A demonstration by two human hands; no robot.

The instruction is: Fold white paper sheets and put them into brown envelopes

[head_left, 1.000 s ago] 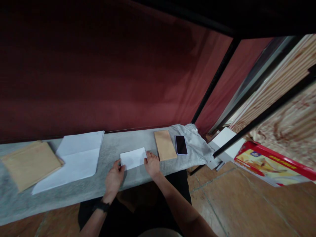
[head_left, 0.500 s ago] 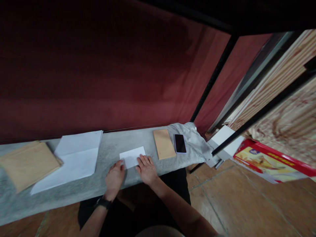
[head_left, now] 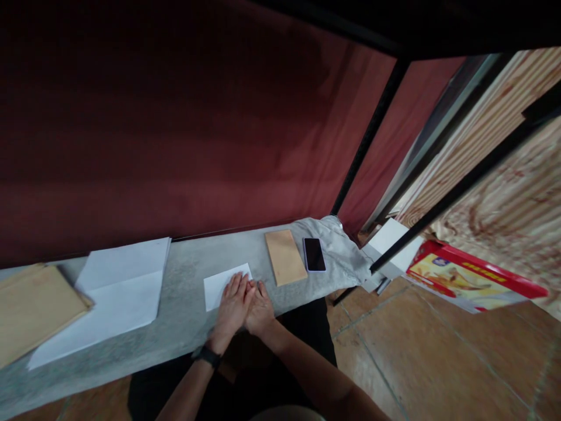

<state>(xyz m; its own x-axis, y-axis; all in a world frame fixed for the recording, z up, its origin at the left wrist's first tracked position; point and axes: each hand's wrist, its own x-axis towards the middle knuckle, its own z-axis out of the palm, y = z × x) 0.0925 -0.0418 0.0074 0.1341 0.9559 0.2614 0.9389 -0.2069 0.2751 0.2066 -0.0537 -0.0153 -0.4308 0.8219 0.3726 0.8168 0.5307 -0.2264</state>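
Note:
A small white sheet of paper (head_left: 213,289), perhaps folded, lies on the grey cloth-covered surface (head_left: 188,292) in front of me. My left hand (head_left: 235,301) rests flat over its right part, fingers stretched out. Close against it on the right is my right hand (head_left: 260,307), its fingers extended and partly covered by the left hand, near the paper's right edge. Right of the hands lies a brown envelope (head_left: 286,257). Beyond the envelope is a phone (head_left: 314,255) with a dark screen.
At the left are large white sheets (head_left: 125,292) and a stack of brown envelopes (head_left: 39,310). A dark red panel (head_left: 197,175) stands behind the surface. Black metal bars (head_left: 372,134) rise at the right, by a red and yellow box (head_left: 473,278) on the tiled floor.
My left hand has slid right across the paper, from its left edge to meet my right hand. The view has shifted slightly.

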